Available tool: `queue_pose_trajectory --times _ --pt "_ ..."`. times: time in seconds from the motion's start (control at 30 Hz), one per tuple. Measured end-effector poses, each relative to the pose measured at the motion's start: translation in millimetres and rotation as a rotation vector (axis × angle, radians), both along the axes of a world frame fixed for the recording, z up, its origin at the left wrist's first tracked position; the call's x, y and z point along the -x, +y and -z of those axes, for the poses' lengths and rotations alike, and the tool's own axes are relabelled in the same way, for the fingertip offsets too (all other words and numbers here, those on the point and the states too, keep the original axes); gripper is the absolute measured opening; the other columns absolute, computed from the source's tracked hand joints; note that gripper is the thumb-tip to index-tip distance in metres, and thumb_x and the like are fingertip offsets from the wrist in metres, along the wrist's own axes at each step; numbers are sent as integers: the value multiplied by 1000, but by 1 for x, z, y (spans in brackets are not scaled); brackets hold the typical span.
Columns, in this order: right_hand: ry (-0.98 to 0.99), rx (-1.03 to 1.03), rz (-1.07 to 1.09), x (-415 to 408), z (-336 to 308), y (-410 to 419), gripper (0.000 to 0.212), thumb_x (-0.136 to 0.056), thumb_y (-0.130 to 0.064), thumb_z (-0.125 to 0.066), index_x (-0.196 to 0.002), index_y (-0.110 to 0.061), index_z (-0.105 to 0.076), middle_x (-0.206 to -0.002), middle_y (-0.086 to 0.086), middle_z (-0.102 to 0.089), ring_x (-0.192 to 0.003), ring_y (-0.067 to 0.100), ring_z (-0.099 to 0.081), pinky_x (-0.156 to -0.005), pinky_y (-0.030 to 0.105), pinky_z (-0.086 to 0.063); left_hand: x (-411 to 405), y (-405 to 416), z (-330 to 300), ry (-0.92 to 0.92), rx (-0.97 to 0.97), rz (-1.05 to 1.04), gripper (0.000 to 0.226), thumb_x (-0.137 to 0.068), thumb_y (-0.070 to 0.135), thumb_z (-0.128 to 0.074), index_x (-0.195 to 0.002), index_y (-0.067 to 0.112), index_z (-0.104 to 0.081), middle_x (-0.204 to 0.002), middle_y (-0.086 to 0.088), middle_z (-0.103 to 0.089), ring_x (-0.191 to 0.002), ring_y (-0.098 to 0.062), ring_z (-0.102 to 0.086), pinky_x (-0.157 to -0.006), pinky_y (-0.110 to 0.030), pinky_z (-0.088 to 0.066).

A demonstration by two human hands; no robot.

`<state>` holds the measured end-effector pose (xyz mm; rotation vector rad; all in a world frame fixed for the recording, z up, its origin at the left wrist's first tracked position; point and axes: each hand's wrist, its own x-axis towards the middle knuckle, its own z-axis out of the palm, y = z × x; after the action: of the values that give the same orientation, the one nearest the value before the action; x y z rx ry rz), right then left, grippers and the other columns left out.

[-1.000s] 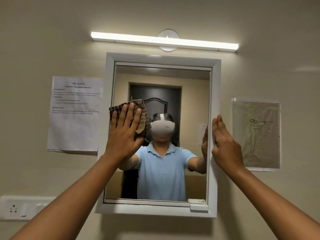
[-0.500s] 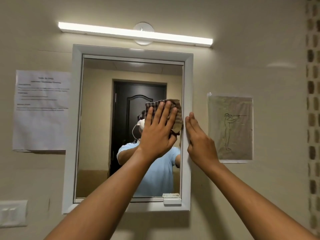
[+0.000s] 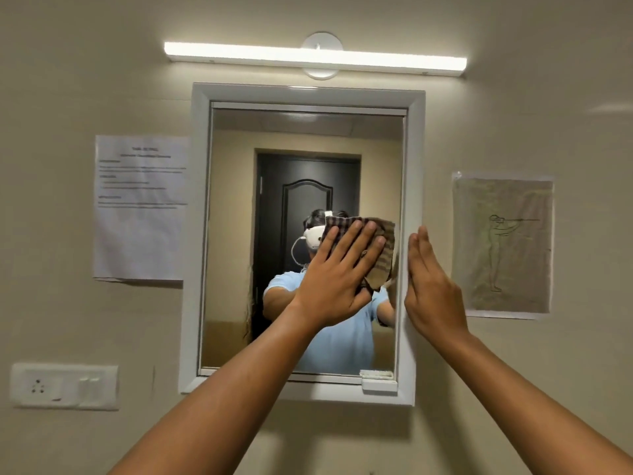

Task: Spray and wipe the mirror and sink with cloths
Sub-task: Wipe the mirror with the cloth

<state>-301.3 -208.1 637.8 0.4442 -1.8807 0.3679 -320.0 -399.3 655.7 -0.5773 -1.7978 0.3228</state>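
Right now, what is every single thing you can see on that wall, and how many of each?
mirror: one, white frame, middle of the wall
tube light: one, white, lit, above the mirror
printed notice: one, white, left of the mirror
drawing of a figure: one, beige, right of the mirror
socket and switch plate: one, white, lower left
cloth: one, brown checked, flat against the glass
left hand: pressing the cloth
right hand: flat on the mirror's right frame
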Motion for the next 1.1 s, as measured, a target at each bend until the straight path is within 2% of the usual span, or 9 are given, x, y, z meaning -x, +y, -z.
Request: queue_pose_trajectory --times 0.07,0.17,0.27,0.37,0.53,0.73,0.97,1.1 --pt "-5 10 40 1 2 -3 75 -83 -7 -33 -155 -11 -12 -164 4 -4 -91 30 -66 -53 18 -35 -2 -20 3 4 -6 -11 74 -93 43 -45 -156 17 -17 -164 -8 -9 -152 -27 -1 -122 -50 -5" --pt "4 45 74 4 4 -8 78 -83 0 -38 -155 -11 -11 -164 4 -4 -92 31 -66 -54 22 -40 -5 -57 4 -5 -18 -45 71 -96 48 -38 -156 17 -15 -164 -8 -6 -152 -27 1 -122 -51 -7" --pt "9 56 106 -1 4 -16 76 -83 -9 -36 -155 -9 -11 -163 8 -6 -107 40 -62 -62 25 -43 -8 -92 -1 -18 -36 -102 72 -97 52 -32 -157 17 -11 -164 -9 -2 -152 -27 3 -121 -52 -8" --pt "-18 71 153 -8 3 -23 78 -84 -4 -42 -154 -7 -10 -163 9 -5 -117 44 -56 -65 26 -40 -11 -126 -5 -11 -92 -124 74 -97 51 -35 -157 16 -8 -164 -10 0 -152 -27 4 -121 -53 -7" --pt "-75 79 228 -9 5 -26 85 -86 9 -50 -155 -12 -6 -164 6 -2 -109 41 -61 -60 26 -41 -8 -168 3 -26 -180 -145 77 -95 52 -36 -157 15 -7 -164 -12 -1 -152 -30 3 -121 -54 -6" --pt "-142 66 256 -15 9 -28 87 -88 7 -47 -155 -18 1 -164 0 5 -121 34 -56 -60 30 -51 -10 -169 18 -28 -261 -87 74 -97 51 -32 -157 16 -6 -164 -12 1 -151 -30 3 -120 -56 -7" --pt "-166 41 241 -18 13 -25 86 -89 6 -45 -155 -17 4 -163 -3 11 -122 31 -55 -61 21 -41 -10 -151 49 -36 -334 -97 77 -96 51 -36 -157 15 -6 -164 -14 2 -151 -32 3 -120 -57 -7" --pt "-175 15 232 -18 13 -20 86 -87 7 -43 -156 -17 1 -163 -3 10 -111 30 -60 -55 18 -35 -10 -119 57 -45 -281 -98 76 -97 49 -36 -157 15 -3 -164 -14 4 -151 -32 4 -120 -56 -4"
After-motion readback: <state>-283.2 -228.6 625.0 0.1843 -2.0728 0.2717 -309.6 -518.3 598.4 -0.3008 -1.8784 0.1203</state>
